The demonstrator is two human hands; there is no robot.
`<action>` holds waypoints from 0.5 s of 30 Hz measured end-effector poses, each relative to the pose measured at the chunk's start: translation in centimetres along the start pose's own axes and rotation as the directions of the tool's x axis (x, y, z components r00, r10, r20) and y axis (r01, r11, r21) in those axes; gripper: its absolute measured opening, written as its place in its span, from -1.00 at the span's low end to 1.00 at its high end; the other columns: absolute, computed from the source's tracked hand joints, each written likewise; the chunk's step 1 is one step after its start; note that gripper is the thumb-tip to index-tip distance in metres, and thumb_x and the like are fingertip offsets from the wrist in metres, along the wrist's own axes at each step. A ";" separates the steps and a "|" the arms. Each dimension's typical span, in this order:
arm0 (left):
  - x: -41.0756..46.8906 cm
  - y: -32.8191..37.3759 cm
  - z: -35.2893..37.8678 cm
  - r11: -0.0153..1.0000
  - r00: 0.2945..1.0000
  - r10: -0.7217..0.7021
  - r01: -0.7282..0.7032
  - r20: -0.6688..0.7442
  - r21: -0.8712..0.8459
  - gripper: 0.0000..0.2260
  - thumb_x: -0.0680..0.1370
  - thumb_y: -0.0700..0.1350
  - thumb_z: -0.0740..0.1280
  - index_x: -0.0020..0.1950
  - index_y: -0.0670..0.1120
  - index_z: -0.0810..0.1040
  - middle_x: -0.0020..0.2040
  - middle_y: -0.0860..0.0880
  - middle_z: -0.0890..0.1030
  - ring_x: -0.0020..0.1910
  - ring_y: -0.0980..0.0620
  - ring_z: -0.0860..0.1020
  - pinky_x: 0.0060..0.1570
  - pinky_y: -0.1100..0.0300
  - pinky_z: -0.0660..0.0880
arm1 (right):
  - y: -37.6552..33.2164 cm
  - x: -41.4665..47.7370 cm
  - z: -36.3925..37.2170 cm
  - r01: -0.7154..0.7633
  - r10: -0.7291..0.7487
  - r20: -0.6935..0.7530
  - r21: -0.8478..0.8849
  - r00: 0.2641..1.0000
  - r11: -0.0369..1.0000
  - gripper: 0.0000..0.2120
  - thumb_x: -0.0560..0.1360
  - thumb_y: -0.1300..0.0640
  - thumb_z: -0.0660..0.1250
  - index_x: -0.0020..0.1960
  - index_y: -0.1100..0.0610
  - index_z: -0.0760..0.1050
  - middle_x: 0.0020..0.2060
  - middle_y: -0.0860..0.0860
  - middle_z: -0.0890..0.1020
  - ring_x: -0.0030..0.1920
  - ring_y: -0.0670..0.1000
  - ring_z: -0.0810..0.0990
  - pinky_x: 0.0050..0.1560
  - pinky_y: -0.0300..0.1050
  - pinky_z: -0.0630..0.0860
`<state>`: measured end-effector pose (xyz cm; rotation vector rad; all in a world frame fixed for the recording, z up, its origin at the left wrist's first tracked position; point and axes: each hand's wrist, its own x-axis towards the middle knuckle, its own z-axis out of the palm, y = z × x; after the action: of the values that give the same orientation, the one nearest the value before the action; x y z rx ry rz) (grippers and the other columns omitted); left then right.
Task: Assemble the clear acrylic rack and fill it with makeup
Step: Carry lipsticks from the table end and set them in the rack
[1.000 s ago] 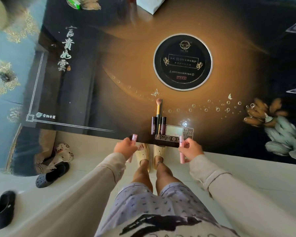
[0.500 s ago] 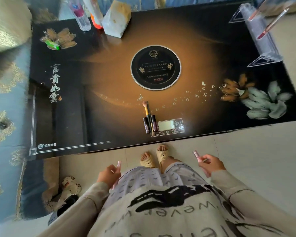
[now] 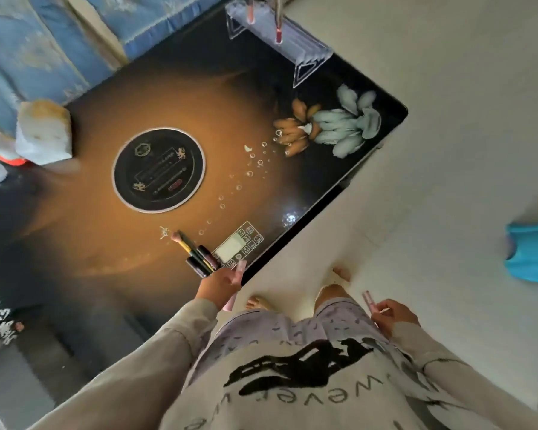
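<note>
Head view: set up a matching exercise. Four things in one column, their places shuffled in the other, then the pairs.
Things
1. acrylic rack
2. makeup brush
3. left hand, gripping a pink tube
4. right hand, gripping a pink tube

Places
A. over the floor, clear of the table
B. at the table's far corner
C. over the table's near edge
D. lying on the table beside the control panel

Pairs: 1-B, 2-D, 3-C, 4-A
</note>
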<state>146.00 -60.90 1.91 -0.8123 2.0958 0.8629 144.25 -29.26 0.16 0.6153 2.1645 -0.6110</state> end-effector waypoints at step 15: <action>4.7 16.6 9.6 0.946 0.986 0.012 -0.065 0.167 0.316 -0.80 0.48 -0.07 0.32 0.05 -0.11 0.54 0.03 -0.13 0.64 -0.04 -0.07 0.56 -0.03 0.20 0.41 | 9.4 8.7 -13.7 -0.189 0.176 0.080 0.203 0.981 0.961 -0.75 0.45 0.21 0.32 0.12 0.21 0.50 0.10 0.17 0.62 0.10 0.17 0.57 -0.07 -0.23 0.34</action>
<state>134.53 -45.19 -1.51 -0.5112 2.0398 0.5643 137.28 -11.83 -0.93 0.8877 1.9732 -0.7528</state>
